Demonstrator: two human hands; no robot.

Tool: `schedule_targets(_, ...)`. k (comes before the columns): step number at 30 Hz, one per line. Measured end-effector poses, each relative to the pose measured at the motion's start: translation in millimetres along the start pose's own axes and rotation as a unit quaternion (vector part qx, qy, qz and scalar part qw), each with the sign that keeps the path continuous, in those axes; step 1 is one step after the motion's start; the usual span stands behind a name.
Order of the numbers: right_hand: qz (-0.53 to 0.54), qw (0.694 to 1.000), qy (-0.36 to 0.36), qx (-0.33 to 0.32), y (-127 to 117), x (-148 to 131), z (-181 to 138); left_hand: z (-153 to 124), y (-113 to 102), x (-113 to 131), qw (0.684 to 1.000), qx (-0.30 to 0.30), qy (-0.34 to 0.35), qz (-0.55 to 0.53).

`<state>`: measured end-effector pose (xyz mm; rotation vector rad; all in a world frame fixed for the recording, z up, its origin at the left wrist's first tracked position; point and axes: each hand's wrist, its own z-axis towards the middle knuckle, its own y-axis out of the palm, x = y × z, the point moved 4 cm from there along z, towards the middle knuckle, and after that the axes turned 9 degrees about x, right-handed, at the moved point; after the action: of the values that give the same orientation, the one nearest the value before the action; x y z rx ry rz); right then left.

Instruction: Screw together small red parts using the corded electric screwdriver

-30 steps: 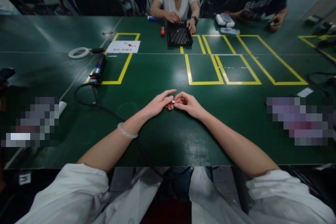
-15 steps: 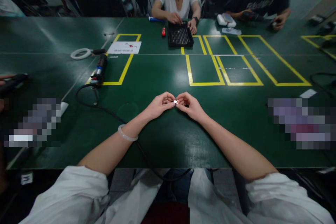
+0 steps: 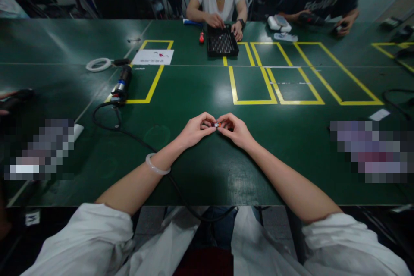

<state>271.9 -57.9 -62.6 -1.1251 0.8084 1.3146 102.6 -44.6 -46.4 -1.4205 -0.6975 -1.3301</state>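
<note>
Between my fingertips sits a small shiny metal piece with some orange-red on it (image 3: 216, 125), too small to identify. My left hand (image 3: 199, 129) pinches it from the left with thumb and fingers. From the right, my right hand (image 3: 235, 128) closes its thumb and fingers on the same piece. The fingertips of both hands meet around it and hide most of it. Both hands are just above the green table (image 3: 194, 172), near its front edge. A pale bangle (image 3: 157, 164) circles my left wrist.
A black power screwdriver (image 3: 122, 84) lies at the left, its cable crossing under my left forearm. A paper sheet (image 3: 153, 57) and coiled white tube (image 3: 98, 64) lie beyond. Opposite, a co-worker's hands are at a black tray (image 3: 222, 45), near a red-handled tool (image 3: 202, 37). Yellow tape (image 3: 255, 102) marks rectangles.
My hands stay in nearly the same place. The small piece between my fingertips has turned slightly, with less bright metal showing and more orange-red.
</note>
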Motion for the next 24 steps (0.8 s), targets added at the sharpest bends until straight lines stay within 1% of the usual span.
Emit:
schedule_targets(7,-0.036,0.999,-0.023,0.002,-2,-3,-1,-1,1,0,1.0,0.0,0.008,0.012)
schedule_targets(13,-0.047,0.998,-0.039,0.001,-2,-9,-3,-1,0,1,0.999,0.008,0.031,0.034)
schedule_targets(17,-0.041,0.999,-0.009,-0.002,-3,-7,-2,-1,0,2,0.998,0.008,0.031,0.051)
schedule_targets(20,-0.008,1.0,0.024,0.001,-4,-2,-2,-3,1,7,0.996,0.013,0.057,0.07)
schedule_targets(22,0.013,0.999,0.044,-0.005,-4,2,-2,-4,1,12,0.993,0.011,0.076,0.091)
schedule_targets(24,0.031,0.998,0.057,-0.016,-3,5,-2,-5,1,15,0.991,0.013,0.081,0.108)
